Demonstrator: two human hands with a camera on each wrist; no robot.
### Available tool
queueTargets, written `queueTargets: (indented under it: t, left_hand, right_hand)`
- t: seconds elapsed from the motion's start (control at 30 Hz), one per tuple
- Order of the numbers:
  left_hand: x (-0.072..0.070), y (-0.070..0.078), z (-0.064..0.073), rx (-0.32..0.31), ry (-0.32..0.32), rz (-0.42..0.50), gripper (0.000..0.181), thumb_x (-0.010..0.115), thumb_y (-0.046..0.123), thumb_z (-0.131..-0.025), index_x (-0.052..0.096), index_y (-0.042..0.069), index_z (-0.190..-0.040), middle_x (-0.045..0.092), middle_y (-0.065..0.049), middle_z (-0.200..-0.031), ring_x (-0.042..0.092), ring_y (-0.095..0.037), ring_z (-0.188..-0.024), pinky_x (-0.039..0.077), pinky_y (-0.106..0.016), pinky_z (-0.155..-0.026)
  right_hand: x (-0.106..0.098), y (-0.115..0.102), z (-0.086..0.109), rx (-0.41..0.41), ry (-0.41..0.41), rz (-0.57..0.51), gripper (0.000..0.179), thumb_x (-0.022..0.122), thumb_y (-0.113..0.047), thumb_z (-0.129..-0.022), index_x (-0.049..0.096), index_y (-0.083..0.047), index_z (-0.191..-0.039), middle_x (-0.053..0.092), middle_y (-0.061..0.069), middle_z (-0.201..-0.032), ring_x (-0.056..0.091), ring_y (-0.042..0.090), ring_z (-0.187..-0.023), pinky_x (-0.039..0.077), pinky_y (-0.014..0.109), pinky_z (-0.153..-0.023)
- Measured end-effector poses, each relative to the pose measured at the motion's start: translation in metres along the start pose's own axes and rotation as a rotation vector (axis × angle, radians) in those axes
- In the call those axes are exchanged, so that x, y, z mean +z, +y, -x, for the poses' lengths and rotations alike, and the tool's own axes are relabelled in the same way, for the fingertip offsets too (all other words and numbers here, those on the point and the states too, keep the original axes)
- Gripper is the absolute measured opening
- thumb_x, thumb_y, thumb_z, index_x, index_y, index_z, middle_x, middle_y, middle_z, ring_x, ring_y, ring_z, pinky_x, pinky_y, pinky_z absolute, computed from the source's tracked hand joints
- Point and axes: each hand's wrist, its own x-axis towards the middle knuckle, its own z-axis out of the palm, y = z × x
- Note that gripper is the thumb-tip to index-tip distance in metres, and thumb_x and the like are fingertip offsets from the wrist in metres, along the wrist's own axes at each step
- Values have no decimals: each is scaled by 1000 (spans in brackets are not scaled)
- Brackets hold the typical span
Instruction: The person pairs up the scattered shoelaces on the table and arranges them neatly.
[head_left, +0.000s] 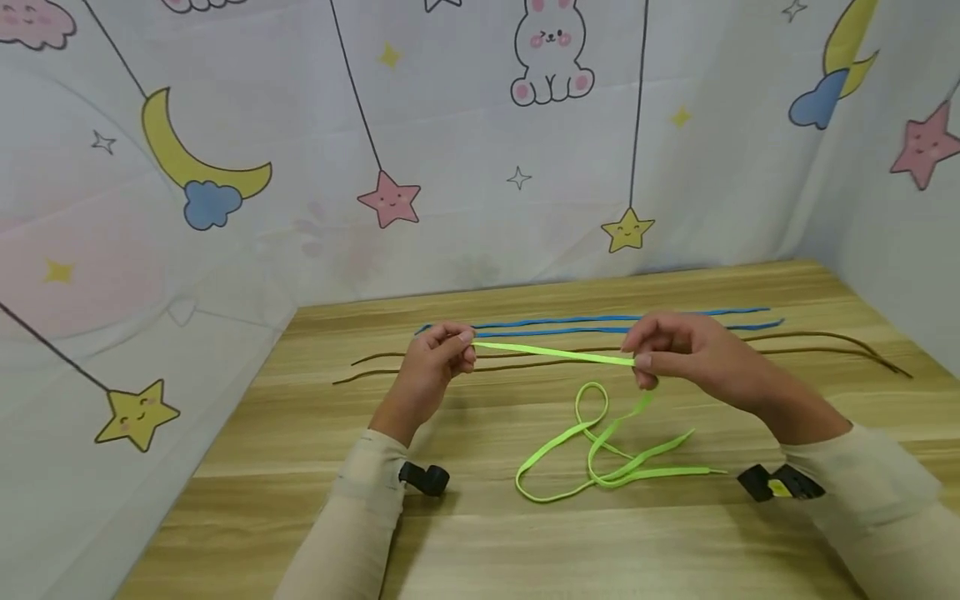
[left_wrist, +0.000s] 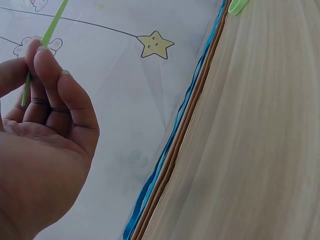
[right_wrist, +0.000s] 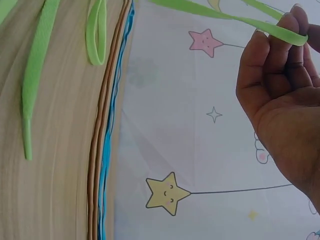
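Observation:
A lime-green flat shoelace (head_left: 553, 353) stretches nearly straight between my two hands above the table. My left hand (head_left: 437, 357) pinches it between thumb and fingers, and its narrow tip (left_wrist: 24, 95) pokes out below them in the left wrist view. My right hand (head_left: 693, 360) pinches the lace between thumb and fingertips, where it folds over in the right wrist view. From there green lace drops toward the table, where loose green loops (head_left: 551, 446) lie, with lace ends (head_left: 678, 441) to the right. Whether these loops are one lace or two, I cannot tell.
Behind the green loops, two brown laces (head_left: 825, 336) lie side by side across the wooden table (head_left: 285, 492). Two blue laces (head_left: 720, 313) run farther back. A printed cloth (head_left: 465, 225) hangs behind the table and along its sides.

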Motion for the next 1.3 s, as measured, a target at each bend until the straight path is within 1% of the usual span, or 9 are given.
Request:
queueTargets:
  t: [0.17, 0.27, 0.47, 0.67, 0.73, 0.87, 1.1, 1.2, 1.3]
  left_hand:
    - [-9, 1, -1, -7, 71, 54, 16, 57, 15, -104, 58, 2, -114, 60, -2, -81, 57, -13, -72, 51, -25, -71]
    - [-15, 0, -1, -1, 123, 105, 14, 56, 12, -104, 58, 1, -111, 61, -1, -79, 56, -12, -69, 50, -24, -67]
    - [-23, -1, -1, 18, 209, 183, 9, 54, 8, -104, 59, 1, -108, 60, 0, -76, 56, -9, -67, 48, -20, -63]
    - [-28, -3, -1, 9, 243, 204, 8, 54, 9, -104, 61, 5, -104, 60, 0, -77, 56, -9, -68, 48, -20, -63]
    - [-29, -3, -1, 10, 256, 208, 8, 54, 9, -104, 61, 5, -104, 60, 0, -77, 56, -9, -68, 48, -20, -63]
    - [-32, -4, -1, 8, 281, 214, 13, 53, 9, -105, 56, -2, -112, 60, 0, -78, 56, -9, -69, 48, -21, -63]
    - [-36, -3, -1, 9, 302, 212, 17, 54, 10, -105, 54, -3, -115, 59, 0, -78, 55, -9, -69, 48, -20, -63]
    - [-37, -2, -1, 21, 304, 219, 19, 54, 10, -105, 52, -5, -116, 58, 1, -77, 55, -8, -68, 48, -20, -63]
    - [-37, -2, -1, 29, 302, 231, 19, 54, 10, -105, 52, -6, -115, 58, 0, -77, 55, -8, -68, 48, -20, -62]
  right_hand:
    - [-7, -3, 4, -17, 15, 12, 11, 53, 2, -102, 59, 2, -112, 64, 12, -83, 64, 26, -78, 57, 36, -73]
    - [-11, -5, 6, -27, 36, 10, 12, 52, 3, -102, 59, 2, -111, 64, 11, -82, 64, 25, -78, 56, 33, -73]
    - [-18, -8, 9, -97, 58, -55, 15, 47, 10, -101, 57, 9, -112, 63, 10, -82, 62, 23, -75, 55, 30, -73]
    - [-26, -7, 12, -108, 83, -73, 22, 46, 11, -101, 61, 2, -113, 62, 9, -84, 61, 20, -75, 54, 28, -73]
    - [-30, -5, 13, -119, 90, -85, 22, 45, 12, -101, 61, 3, -113, 63, 9, -84, 61, 20, -75, 54, 28, -73]
    - [-37, -3, 16, -133, 105, -106, 22, 43, 13, -101, 59, 6, -113, 63, 9, -84, 62, 20, -76, 54, 28, -73]
    - [-43, -2, 19, -140, 163, -144, 22, 40, 15, -101, 58, 12, -114, 65, 10, -85, 63, 19, -78, 54, 28, -73]
    - [-45, -2, 20, -141, 180, -158, 23, 40, 15, -101, 59, 11, -113, 65, 10, -84, 63, 19, -78, 53, 27, -73]
    - [-46, -1, 20, -129, 189, -168, 26, 40, 14, -101, 62, 6, -112, 65, 10, -84, 63, 19, -78, 54, 27, -74]
